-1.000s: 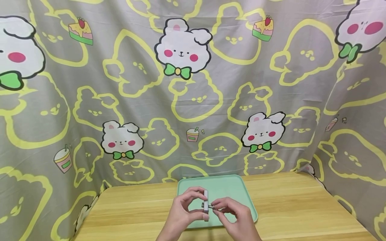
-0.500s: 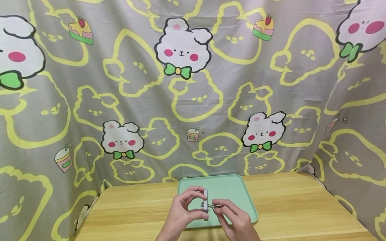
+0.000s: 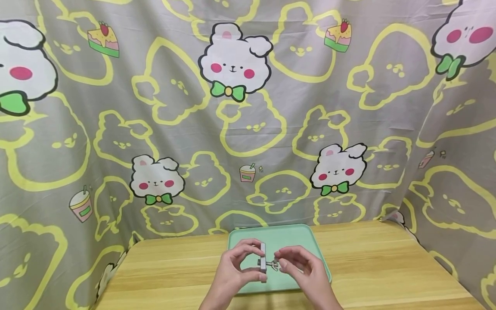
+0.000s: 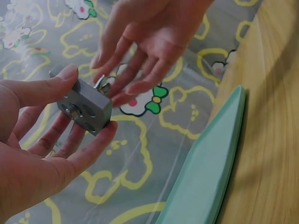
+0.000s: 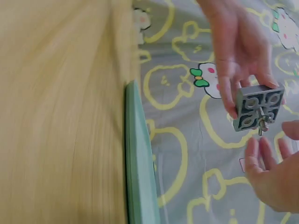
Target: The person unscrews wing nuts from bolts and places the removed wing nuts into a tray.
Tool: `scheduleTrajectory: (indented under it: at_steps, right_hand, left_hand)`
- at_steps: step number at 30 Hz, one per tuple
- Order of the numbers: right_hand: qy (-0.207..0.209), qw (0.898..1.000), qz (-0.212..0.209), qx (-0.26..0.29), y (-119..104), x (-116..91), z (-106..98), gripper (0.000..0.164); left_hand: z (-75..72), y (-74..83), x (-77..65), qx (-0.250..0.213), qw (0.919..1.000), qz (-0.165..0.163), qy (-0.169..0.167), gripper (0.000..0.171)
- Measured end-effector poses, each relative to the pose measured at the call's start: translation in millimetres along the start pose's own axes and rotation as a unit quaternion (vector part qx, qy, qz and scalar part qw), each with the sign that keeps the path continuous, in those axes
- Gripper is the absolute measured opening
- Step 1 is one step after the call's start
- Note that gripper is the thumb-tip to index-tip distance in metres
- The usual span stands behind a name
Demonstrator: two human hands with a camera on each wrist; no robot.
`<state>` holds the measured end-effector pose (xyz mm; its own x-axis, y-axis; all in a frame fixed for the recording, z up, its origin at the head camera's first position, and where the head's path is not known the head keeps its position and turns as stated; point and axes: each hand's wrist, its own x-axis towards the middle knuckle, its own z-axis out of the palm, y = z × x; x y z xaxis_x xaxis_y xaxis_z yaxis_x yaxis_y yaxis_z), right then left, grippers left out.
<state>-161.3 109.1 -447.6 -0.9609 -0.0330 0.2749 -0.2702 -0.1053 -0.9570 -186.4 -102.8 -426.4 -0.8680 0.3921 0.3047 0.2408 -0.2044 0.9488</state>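
Observation:
A grey square block point(image 3: 263, 258) with round recesses stands on edge above the tray, held by my left hand point(image 3: 234, 270) between thumb and fingers at its edges. In the right wrist view its ribbed face point(image 5: 259, 99) shows, with a bolt sticking out of the centre. A metal wing nut point(image 5: 263, 124) sits on that bolt, a little way out from the block. My right hand point(image 3: 304, 269) is beside the wing nut with fingers spread and loosely bent, pinching nothing. The left wrist view shows the bolt's other end point(image 4: 74, 112) in the opposite face.
Beneath both hands lies a pale green tray point(image 3: 298, 239) on a wooden table point(image 3: 376, 267). A grey curtain point(image 3: 248, 129) with cartoon prints hangs behind the table and along both sides.
My right fingers, earlier close around the wing nut and turning about it, have drawn back and spread off it. The block stays in my left hand, shifted very slightly left.

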Motion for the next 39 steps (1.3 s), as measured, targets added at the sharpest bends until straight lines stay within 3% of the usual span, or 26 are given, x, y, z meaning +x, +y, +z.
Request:
scheduleTrajectory:
  at_steps: [3,6,9,14,22,26,33,39]
  right_hand:
    - [-0.022,0.996,0.082,0.038,0.3,2.7,-4.4,0.038]
    - [-0.065,0.986,0.132,0.074,3.0,4.9,-8.5,0.045]
    - [-0.092,0.978,0.16,0.101,5.7,5.7,-11.8,0.045]
    - [-0.095,0.973,0.177,0.114,6.3,6.0,-13.8,0.037]
    - [-0.104,0.974,0.172,0.109,8.6,6.2,-16.2,0.034]
    - [-0.101,0.979,0.158,0.081,10.0,6.6,-15.5,0.036]
    - [-0.081,0.995,0.061,0.007,9.2,2.7,-8.0,0.029]
    - [-0.036,0.997,0.002,-0.061,7.1,-2.1,-0.2,0.019]
  left_hand:
    - [2.7,-0.2,0.3,0.016,0.9999,0.0,-0.003,0.043]
    - [5.6,-1.2,0.5,0.029,0.9995,0.003,-0.009,0.04]
    - [8.3,-2.9,0.8,0.032,0.9993,0.007,-0.018,0.039]
    - [10.8,-5.0,0.8,0.037,0.9989,0.009,-0.027,0.037]
    - [10.9,-6.7,0.9,0.043,0.9988,0.009,-0.023,0.037]
    - [9.7,-7.3,1.1,0.044,0.9988,0.01,-0.02,0.037]
    - [7.1,-7.6,1.4,0.039,0.9991,0.006,-0.018,0.039]
    - [5.0,-7.0,1.4,0.028,0.9995,-0.001,-0.013,0.04]
